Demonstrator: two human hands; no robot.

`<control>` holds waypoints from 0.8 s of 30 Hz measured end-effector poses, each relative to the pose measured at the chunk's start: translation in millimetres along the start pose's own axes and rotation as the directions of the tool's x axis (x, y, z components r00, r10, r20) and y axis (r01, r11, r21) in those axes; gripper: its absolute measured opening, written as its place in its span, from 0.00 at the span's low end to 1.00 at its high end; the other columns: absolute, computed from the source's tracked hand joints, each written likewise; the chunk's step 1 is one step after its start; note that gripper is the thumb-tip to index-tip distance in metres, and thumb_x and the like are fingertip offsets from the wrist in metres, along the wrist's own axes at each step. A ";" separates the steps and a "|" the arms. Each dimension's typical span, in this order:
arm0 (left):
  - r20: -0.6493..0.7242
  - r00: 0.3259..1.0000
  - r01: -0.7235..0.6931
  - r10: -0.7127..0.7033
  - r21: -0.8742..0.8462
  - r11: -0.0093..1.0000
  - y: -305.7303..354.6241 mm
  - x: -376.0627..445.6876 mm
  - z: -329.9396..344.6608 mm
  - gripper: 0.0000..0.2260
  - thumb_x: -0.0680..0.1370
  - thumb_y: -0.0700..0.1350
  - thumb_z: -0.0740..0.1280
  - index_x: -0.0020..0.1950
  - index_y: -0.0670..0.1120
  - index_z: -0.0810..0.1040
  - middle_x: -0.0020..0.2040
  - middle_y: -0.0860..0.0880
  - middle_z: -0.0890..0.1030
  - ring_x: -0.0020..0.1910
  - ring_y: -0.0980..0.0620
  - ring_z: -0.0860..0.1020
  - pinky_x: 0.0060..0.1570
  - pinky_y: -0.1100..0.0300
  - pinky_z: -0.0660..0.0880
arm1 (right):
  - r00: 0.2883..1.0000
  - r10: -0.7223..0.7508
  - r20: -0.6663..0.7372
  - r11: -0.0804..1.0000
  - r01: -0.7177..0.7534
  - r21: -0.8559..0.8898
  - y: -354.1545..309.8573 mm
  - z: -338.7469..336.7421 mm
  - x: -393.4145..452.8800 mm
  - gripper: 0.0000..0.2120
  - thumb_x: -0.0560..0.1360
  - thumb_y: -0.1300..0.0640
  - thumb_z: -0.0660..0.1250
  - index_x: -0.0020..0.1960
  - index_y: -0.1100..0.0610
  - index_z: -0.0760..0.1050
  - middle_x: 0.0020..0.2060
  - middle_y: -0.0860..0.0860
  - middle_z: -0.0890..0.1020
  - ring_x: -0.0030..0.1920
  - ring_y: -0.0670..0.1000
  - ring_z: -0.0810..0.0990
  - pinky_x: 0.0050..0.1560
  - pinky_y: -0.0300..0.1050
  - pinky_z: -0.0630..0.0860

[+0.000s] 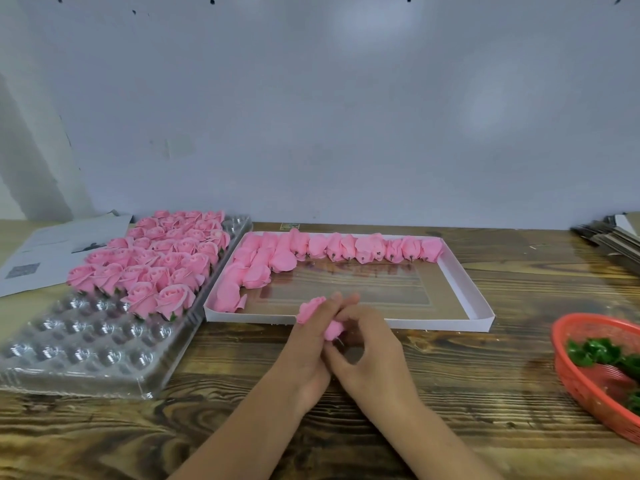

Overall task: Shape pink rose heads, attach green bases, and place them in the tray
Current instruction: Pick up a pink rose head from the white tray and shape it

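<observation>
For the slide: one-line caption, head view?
Both hands shape a pink rose between tray, box and basket.

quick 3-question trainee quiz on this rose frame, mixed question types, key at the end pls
1. True or false: the red basket holding green bases sits at the table's right edge.
2. Finished roses stand in which container? A) white box B) clear plastic tray C) red basket
3. Fill in: both the left hand and right hand hold a pink ____.

Key: 1 true; 2 B; 3 rose head
</observation>
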State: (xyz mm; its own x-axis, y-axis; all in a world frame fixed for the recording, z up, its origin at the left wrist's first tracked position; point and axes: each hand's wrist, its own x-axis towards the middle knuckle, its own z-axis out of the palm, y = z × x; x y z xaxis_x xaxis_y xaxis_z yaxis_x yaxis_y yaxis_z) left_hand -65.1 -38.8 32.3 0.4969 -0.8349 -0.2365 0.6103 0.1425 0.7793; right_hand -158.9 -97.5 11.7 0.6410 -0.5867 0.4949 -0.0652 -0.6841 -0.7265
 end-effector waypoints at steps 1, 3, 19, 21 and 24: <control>0.012 1.000 0.018 -0.018 -0.022 1.000 -1.5 -0.4 -0.9 0.17 0.74 0.54 0.73 0.57 0.45 0.87 0.56 0.43 0.85 0.58 0.49 0.84 0.51 0.57 0.81 | 0.998 -0.063 -0.016 0.996 0.062 -0.057 1.2 1.0 0.0 0.20 0.73 0.54 0.75 0.53 0.34 0.69 0.50 0.36 0.77 0.52 0.37 0.78 0.49 0.28 0.74; 0.032 0.999 0.043 -0.041 -0.057 0.997 -3.7 -0.9 -2.7 0.17 0.76 0.55 0.72 0.58 0.46 0.86 0.59 0.44 0.85 0.60 0.50 0.83 0.52 0.57 0.81 | 0.983 -0.175 -0.056 0.977 0.166 -0.133 1.9 3.4 0.4 0.17 0.73 0.59 0.75 0.54 0.41 0.74 0.50 0.38 0.78 0.52 0.35 0.76 0.52 0.25 0.71; 0.307 0.951 -0.043 0.030 0.034 0.999 7.4 -5.8 -8.5 0.20 0.65 0.56 0.82 0.53 0.48 0.88 0.54 0.47 0.86 0.51 0.50 0.85 0.49 0.57 0.81 | 0.962 0.260 0.083 0.756 -0.256 0.602 -13.5 -5.0 0.4 0.10 0.71 0.71 0.74 0.51 0.63 0.80 0.40 0.58 0.85 0.41 0.52 0.85 0.46 0.41 0.82; 0.333 0.943 -0.057 0.022 0.095 0.994 9.3 -7.3 -8.8 0.19 0.67 0.58 0.81 0.54 0.50 0.87 0.57 0.47 0.86 0.55 0.50 0.84 0.54 0.56 0.80 | 0.959 0.268 0.091 0.726 -0.263 0.635 -13.7 -5.6 0.8 0.10 0.72 0.72 0.73 0.51 0.62 0.80 0.40 0.60 0.85 0.42 0.52 0.85 0.46 0.42 0.82; 0.317 0.948 -0.024 -0.017 0.127 0.992 9.4 -7.4 -10.7 0.24 0.68 0.57 0.81 0.60 0.47 0.85 0.58 0.43 0.85 0.58 0.47 0.83 0.56 0.55 0.79 | 0.966 0.236 0.108 0.717 -0.248 0.652 -12.9 -6.8 1.2 0.11 0.72 0.73 0.72 0.50 0.61 0.80 0.39 0.61 0.85 0.41 0.53 0.84 0.44 0.42 0.82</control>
State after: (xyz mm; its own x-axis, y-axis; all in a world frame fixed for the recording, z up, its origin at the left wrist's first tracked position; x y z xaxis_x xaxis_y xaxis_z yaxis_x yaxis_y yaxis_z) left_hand -56.4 -25.6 35.2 0.2654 -0.9626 -0.0541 0.5145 0.0940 0.8523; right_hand -162.5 -92.4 24.9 0.6862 -0.6811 0.2552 0.2929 -0.0623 -0.9541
